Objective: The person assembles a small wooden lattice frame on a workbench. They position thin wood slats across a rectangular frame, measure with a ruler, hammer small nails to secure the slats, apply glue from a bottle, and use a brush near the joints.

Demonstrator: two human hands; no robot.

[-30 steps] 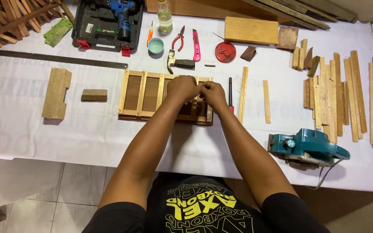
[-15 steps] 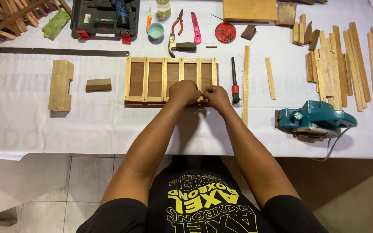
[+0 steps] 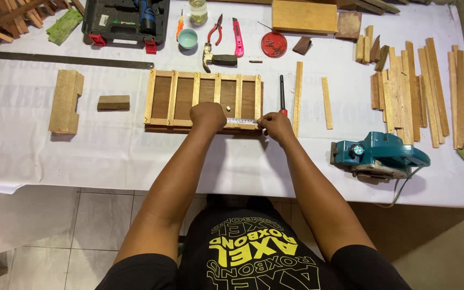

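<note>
Hands have spread apart along the slatted wooden frame (image 3: 204, 98)'s near rail: left hand (image 3: 208, 115) fisted on it, right hand (image 3: 276, 126)'s fingers pinching a measuring tape (image 3: 241, 121) now stretched between them.

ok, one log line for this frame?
left hand: pressing tape measure on wooden frame | right hand: holding tape end | planer: idle
</note>
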